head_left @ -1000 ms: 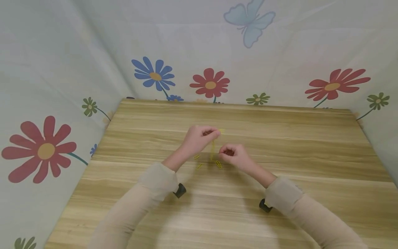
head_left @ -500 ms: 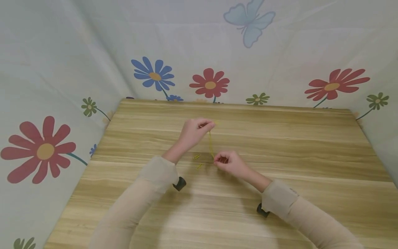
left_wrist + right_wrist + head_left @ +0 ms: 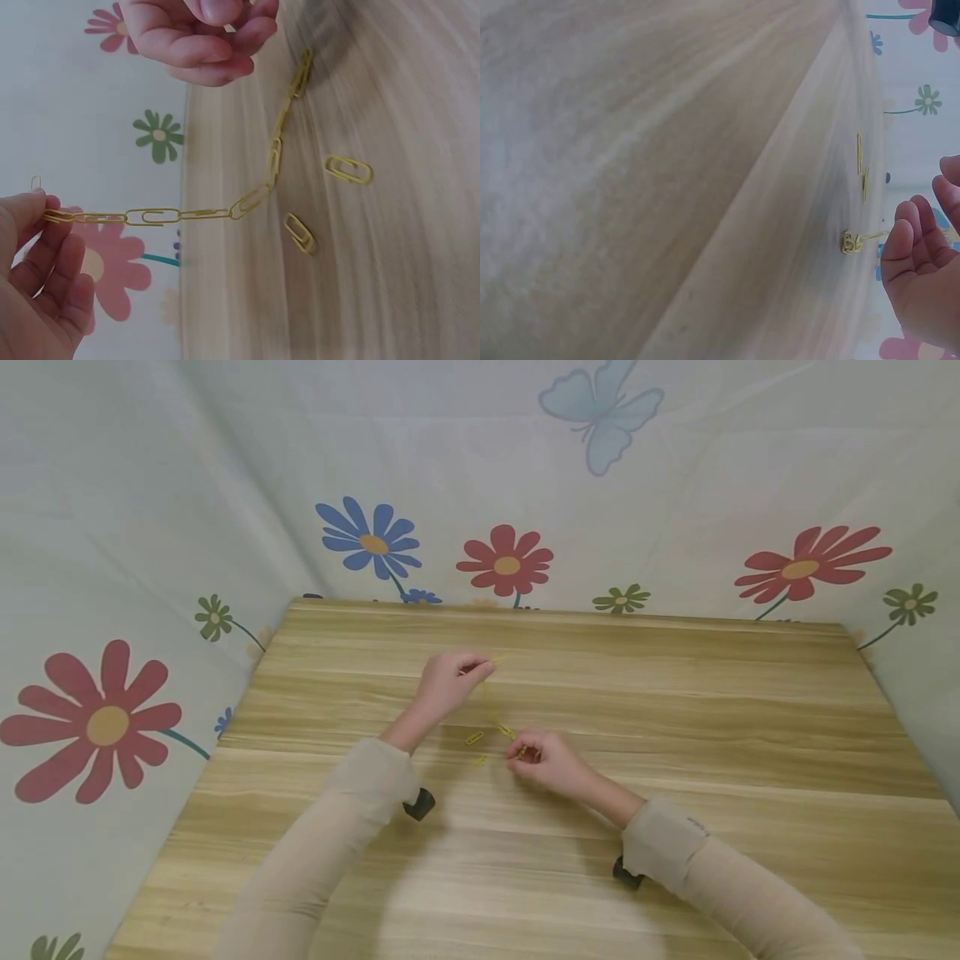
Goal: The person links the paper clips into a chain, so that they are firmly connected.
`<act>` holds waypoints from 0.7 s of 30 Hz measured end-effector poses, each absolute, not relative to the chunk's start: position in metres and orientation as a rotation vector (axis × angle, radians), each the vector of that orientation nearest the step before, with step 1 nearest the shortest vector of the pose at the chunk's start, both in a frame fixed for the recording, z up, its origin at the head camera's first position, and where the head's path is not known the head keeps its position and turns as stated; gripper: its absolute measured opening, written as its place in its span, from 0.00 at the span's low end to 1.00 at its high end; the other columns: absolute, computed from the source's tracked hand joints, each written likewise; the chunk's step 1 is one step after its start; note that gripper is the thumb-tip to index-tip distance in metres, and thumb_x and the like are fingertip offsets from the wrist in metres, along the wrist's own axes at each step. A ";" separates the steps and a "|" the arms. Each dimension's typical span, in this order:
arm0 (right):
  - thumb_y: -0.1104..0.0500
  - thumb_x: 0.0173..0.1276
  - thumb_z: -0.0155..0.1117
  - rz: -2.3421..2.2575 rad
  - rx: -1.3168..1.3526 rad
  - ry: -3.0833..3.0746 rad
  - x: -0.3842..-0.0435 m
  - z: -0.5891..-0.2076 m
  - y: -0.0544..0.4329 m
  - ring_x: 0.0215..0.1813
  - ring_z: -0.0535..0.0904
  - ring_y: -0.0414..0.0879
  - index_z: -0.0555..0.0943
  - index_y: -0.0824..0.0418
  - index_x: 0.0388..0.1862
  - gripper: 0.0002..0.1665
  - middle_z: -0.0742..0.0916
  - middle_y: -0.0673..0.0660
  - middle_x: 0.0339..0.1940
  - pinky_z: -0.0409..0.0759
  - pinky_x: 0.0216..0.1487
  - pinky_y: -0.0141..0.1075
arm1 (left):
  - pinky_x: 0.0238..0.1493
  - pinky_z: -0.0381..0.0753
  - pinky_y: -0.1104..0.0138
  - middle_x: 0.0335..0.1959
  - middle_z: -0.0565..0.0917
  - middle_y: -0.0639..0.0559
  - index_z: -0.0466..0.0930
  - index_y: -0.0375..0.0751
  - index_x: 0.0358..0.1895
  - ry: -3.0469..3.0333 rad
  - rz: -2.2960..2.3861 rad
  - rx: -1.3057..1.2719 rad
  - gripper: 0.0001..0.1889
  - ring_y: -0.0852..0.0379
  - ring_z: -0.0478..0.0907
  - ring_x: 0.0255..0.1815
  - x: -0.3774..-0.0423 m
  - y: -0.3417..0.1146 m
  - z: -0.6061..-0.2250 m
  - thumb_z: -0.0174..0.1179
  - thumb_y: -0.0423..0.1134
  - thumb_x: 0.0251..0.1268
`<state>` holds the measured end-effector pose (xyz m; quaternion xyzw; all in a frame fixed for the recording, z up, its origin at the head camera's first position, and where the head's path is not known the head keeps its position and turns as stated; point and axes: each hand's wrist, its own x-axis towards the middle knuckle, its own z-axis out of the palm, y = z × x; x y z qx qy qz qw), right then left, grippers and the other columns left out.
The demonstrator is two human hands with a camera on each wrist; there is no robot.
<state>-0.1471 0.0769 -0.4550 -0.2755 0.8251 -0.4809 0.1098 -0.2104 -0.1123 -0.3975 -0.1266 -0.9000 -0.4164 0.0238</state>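
Note:
My left hand (image 3: 450, 681) pinches one end of a chain of yellow paper clips (image 3: 154, 217) between thumb and fingertips, a tip of wire showing above them. In the left wrist view the chain slants down from those fingers and its far end rests on the wooden table. My right hand (image 3: 551, 764) hovers close to that far end, fingers loosely bent; no clip shows between them in the left wrist view. One loose paper clip (image 3: 349, 169) lies beside the chain, with a second loose clip (image 3: 301, 234) a little apart from it.
The wooden table (image 3: 675, 702) reaches back to a white cloth (image 3: 465, 460) printed with flowers and a butterfly. A dark camera (image 3: 420, 804) sits under the left cuff, and another camera (image 3: 627, 872) under the right one.
My left hand has moved left and, overall, slightly back, drawing the chain with it. My right hand has shifted left and nearer my body. The two loose clips stay in place.

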 end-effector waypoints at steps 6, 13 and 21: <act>0.63 0.55 0.63 -1.385 -0.865 2.456 -0.150 -0.461 0.076 0.29 0.70 0.38 0.80 0.66 0.33 0.07 0.81 0.57 0.32 0.73 0.29 0.26 | 0.41 0.78 0.64 0.41 0.82 0.49 0.81 0.42 0.43 -2.833 -1.258 -0.334 0.15 0.55 0.78 0.41 -0.210 -0.123 -0.409 0.53 0.47 0.61; 0.62 0.55 0.63 -1.292 -0.882 2.521 -0.153 -0.463 0.071 0.25 0.67 0.37 0.80 0.64 0.38 0.11 0.79 0.57 0.30 0.69 0.25 0.26 | 0.45 0.78 0.63 0.44 0.82 0.48 0.81 0.42 0.43 -2.936 -1.188 -0.319 0.15 0.54 0.78 0.44 -0.210 -0.131 -0.423 0.53 0.47 0.61; 0.59 0.56 0.62 -1.156 -0.883 2.581 -0.157 -0.466 0.060 0.26 0.66 0.38 0.81 0.61 0.40 0.12 0.76 0.54 0.31 0.67 0.25 0.26 | 0.45 0.77 0.62 0.42 0.83 0.48 0.82 0.42 0.39 -3.009 -1.131 -0.417 0.13 0.53 0.79 0.43 -0.206 -0.139 -0.436 0.54 0.45 0.60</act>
